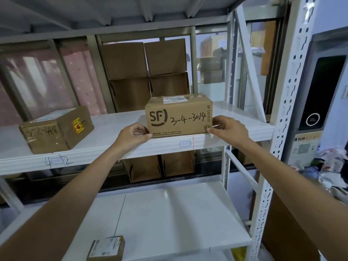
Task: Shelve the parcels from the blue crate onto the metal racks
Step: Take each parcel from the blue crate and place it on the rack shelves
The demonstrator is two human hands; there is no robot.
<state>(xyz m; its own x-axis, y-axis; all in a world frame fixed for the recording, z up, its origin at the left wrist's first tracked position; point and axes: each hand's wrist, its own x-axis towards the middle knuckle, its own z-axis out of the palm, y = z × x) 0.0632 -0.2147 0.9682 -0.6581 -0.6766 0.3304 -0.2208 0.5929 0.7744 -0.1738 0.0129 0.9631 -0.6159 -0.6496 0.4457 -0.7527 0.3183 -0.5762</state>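
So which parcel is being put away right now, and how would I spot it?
Look at the upper white shelf of the metal rack. Near its right end sits the SF Express box, with the left hand and right hand at its bottom corners. Unlike the taped box further left, it bears a handwritten 3-4-3014.

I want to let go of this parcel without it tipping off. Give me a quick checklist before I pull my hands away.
1. Brown SF Express cardboard box flat on the white metal shelf: ok.
2. Box fully behind the shelf's front lip: cannot tell, it sits right at the edge.
3. Handwritten code facing outward: ok.
4. Clear of the taped brown cardboard parcel: ok.
5. Left hand and right hand at the lower front corners, free to withdraw: ok.
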